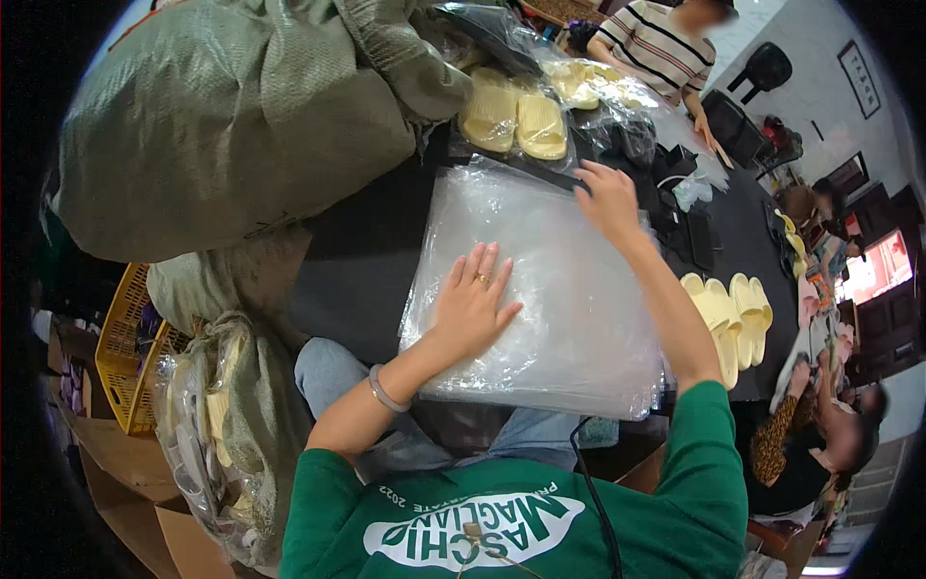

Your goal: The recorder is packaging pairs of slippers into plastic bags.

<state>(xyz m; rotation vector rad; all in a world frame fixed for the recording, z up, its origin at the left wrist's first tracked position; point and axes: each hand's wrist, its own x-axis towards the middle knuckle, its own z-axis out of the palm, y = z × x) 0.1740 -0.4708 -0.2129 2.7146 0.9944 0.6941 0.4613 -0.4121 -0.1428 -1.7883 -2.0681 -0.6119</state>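
As a left hand (473,309) lies flat, fingers spread, on a plastic stack (569,314) atop the black table (352,265), the right hand (610,203), loosely open and gripping nothing visible, is at its far right corner. Slick layers could skate apart under uneven pressure. White lettering crosses the green shirt (617,511); a framed sign (858,79) seems lettered too.

The black worktop (347,275) carries 1 stack of clear bags (569,318), which overhangs its near edge. Just beyond the stack lie 2 wrapped yellow slippers (540,128); on the right, bare yellow slippers (714,314) sit near the edge.
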